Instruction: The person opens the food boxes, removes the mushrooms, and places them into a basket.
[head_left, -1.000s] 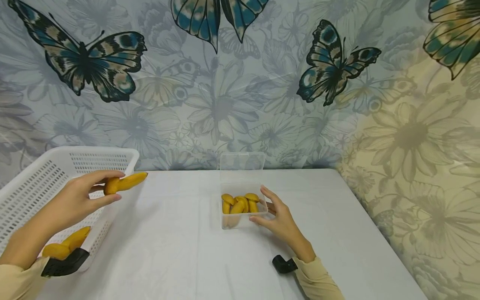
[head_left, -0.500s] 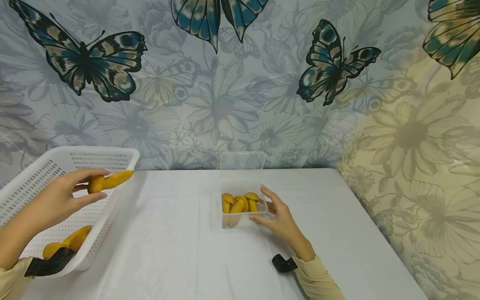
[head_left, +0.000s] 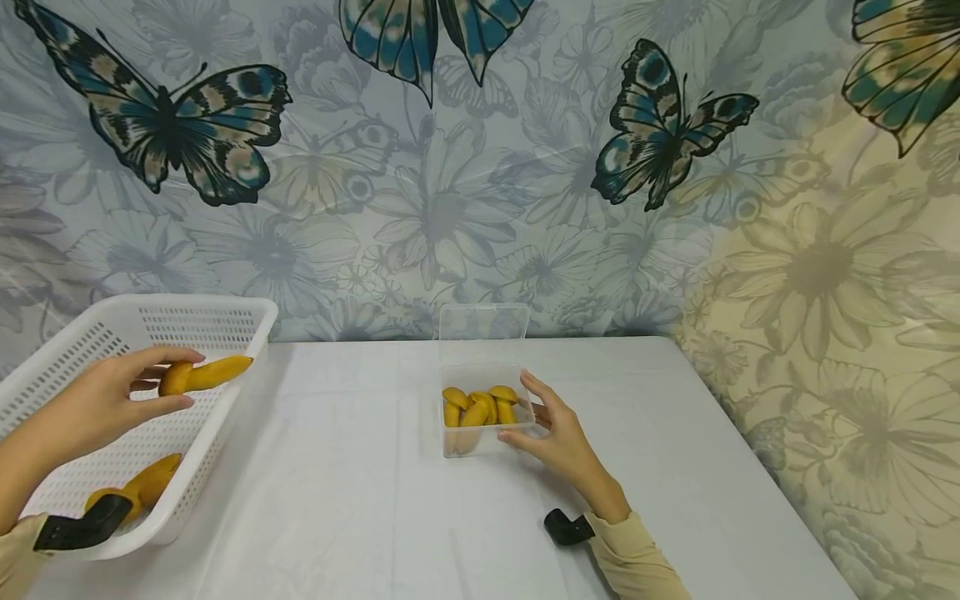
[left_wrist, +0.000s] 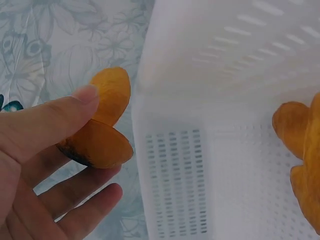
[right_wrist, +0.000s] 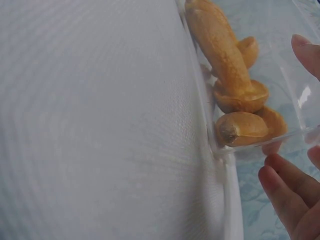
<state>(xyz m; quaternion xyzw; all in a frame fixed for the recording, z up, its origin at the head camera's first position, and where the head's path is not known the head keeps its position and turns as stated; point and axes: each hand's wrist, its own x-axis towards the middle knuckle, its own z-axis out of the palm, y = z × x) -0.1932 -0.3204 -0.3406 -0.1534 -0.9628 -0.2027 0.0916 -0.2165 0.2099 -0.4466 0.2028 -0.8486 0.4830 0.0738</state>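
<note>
My left hand [head_left: 105, 400] pinches a yellow mushroom [head_left: 206, 375] between thumb and fingers over the white basket. In the left wrist view, the cap and stem of this mushroom [left_wrist: 111, 95] show between the fingertips, beside the basket's wall. Another yellow mushroom [head_left: 153, 479] lies lower in the basket, partly covered by the black wrist band. My right hand [head_left: 558, 433] holds the right end of a small clear plastic box [head_left: 487, 442], thumb at the front and fingers along the side. Several yellow mushrooms [head_left: 480, 408] lie in that box, caps and stems in mixed directions.
The perforated white basket [head_left: 258, 333] stands at the table's left. The box's transparent lid [head_left: 483, 321] stands raised at the back. A white cloth [head_left: 360, 500] covers the table, whose far edge meets a butterfly-patterned backdrop [head_left: 450, 208].
My left hand has moved left with the mushroom, from the basket's right rim to over its inside. The right hand and the clear box stay in place.
</note>
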